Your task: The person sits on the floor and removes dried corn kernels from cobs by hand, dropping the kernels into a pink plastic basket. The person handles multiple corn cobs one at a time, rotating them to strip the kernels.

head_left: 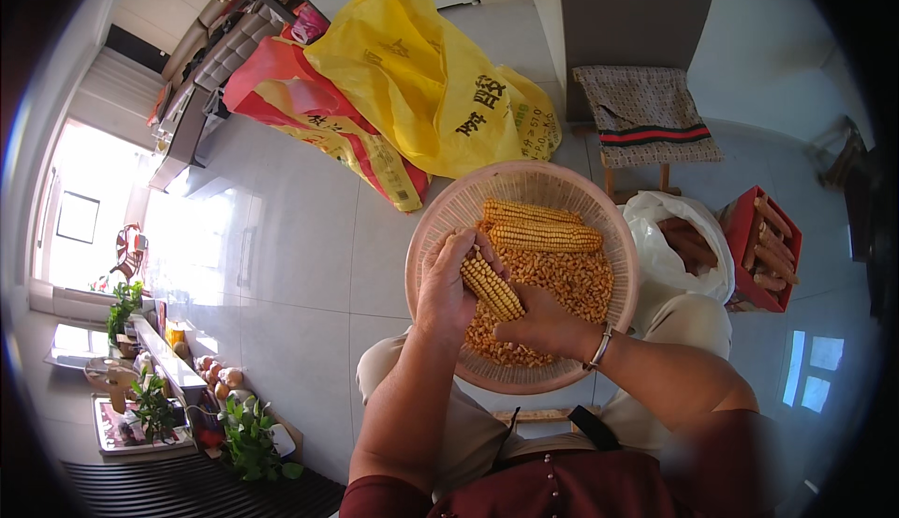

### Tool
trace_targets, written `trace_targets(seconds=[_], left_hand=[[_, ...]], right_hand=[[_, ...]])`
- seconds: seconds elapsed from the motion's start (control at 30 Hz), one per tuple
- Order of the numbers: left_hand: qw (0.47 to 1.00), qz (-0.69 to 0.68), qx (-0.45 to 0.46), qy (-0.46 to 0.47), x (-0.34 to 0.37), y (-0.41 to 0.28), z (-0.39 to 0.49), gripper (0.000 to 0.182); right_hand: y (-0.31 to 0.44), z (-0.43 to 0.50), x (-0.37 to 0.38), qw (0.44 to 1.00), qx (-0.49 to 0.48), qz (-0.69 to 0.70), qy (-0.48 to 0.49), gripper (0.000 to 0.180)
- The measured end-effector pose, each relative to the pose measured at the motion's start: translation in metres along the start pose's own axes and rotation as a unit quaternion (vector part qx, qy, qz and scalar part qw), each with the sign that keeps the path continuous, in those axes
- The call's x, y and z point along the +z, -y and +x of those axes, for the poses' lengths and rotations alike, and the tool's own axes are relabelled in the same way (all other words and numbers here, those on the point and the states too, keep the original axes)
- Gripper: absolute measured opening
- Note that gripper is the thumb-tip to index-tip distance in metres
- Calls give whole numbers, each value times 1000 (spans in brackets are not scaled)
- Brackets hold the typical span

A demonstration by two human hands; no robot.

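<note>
My left hand point(447, 285) grips the upper end of a dried corn cob point(489, 286), its fingers curled around the tip. The lower end of the same cob sits in my right hand point(555, 321); a metal bracelet circles that wrist. Rows of yellow kernels cover the side of the cob facing up. Beneath both hands is a round pink plastic basket point(520, 170) with slotted walls. Loose corn kernels point(572, 283) fill its bottom. Two whole cobs point(544, 235) lie on the kernels toward the far side.
Yellow woven sacks point(421, 89) lie beyond the basket. To the right stand a white plastic bag point(646, 219) and a red box point(783, 293), both holding bare cobs. A cloth-covered stool point(650, 114) is behind them. Potted plants point(253, 441) stand at lower left.
</note>
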State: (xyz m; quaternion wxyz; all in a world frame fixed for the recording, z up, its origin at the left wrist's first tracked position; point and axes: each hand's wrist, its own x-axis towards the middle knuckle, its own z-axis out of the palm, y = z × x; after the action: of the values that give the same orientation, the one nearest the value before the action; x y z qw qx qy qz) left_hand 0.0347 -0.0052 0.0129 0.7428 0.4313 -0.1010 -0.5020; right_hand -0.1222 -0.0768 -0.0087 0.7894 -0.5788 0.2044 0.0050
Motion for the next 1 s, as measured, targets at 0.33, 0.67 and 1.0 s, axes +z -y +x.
trace_targets(seconds=[0.33,0.67,1.0], left_hand=[[999,1,44,-3,20,1,-12,29],[997,74,30,-10,12,3,-9,14],[997,11,59,-43,29,10,-13,29]], right_hand=[[0,8,-1,992,-65,-85,-68,55],[17,1,4,998,-29,-46,-42,52],[15,3,-2,998,-8,-22,-50,52]])
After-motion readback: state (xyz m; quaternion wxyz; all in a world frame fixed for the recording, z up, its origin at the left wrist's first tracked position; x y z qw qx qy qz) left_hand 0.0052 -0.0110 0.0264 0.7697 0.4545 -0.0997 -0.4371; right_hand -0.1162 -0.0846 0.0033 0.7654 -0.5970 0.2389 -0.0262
